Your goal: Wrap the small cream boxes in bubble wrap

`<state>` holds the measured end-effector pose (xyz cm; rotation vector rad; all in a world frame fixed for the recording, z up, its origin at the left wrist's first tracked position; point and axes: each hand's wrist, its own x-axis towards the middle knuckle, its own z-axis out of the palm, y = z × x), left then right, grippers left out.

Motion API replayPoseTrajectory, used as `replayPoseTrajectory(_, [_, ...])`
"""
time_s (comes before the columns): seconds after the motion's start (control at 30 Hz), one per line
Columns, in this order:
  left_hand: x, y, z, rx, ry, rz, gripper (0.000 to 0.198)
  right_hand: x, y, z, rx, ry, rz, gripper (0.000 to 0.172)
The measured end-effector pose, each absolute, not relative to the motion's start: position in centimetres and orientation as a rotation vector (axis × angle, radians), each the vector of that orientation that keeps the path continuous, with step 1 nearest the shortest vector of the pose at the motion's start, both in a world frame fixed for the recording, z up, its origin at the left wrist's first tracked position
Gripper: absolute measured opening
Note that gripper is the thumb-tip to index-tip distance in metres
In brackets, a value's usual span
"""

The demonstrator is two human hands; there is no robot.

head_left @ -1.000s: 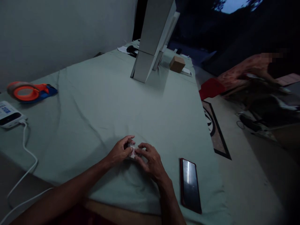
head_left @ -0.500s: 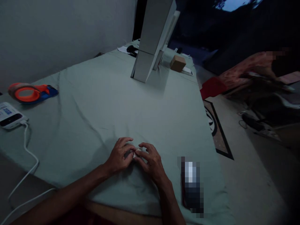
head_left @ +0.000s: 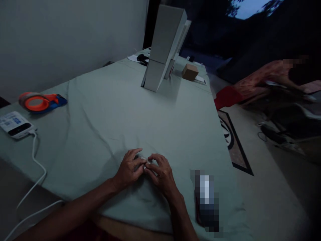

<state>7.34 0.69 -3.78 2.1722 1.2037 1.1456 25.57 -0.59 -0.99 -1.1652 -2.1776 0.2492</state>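
Both hands meet near the front of the cloth-covered table [head_left: 120, 120], fingertips close together. My left hand [head_left: 129, 169] pinches a small whitish thing [head_left: 144, 158] between thumb and forefinger, its other fingers loosely curled. My right hand [head_left: 160, 170] comes in from the other side, thumb and forefinger closed at the same small piece. The fingers cover most of it, so its kind cannot be made out. To the right of my right hand lies a dark, phone-like thing [head_left: 207, 201], blurred by blocks.
An orange and blue tape dispenser [head_left: 37, 103] and a white device [head_left: 18, 125] with a white cable [head_left: 37, 157] sit at the left. Tall white boxes [head_left: 163, 43] stand at the back, beside a small brown box [head_left: 190, 72]. Another person [head_left: 263, 80] is at the right.
My fingertips have shifted slightly around the small whitish thing, still closed at it. The view has tilted a little, so the table's objects sit slightly lower and the left ones further right.
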Motion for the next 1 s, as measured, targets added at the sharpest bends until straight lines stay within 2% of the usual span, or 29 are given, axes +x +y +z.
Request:
replayPoseTrajectory(0.33, [7.6, 0.5, -3.8, 2.046, 1.211, 1.115, 0.023, 25.6, -0.8, -1.0, -1.200, -2.190, 0.255, 0.009])
replayPoseTrajectory(0.67, [7.0, -0.1, -2.9, 1.890, 1.244, 1.102, 0.026, 26.8, -0.6, -0.6, -1.256, -1.897, 0.498, 0.009])
replayPoseTrajectory(1.0, [6.1, -0.6, -2.5, 1.856, 1.267, 1.123, 0.020, 27.2, -0.5, -0.9, -1.322, -1.917, 0.577, 0.017])
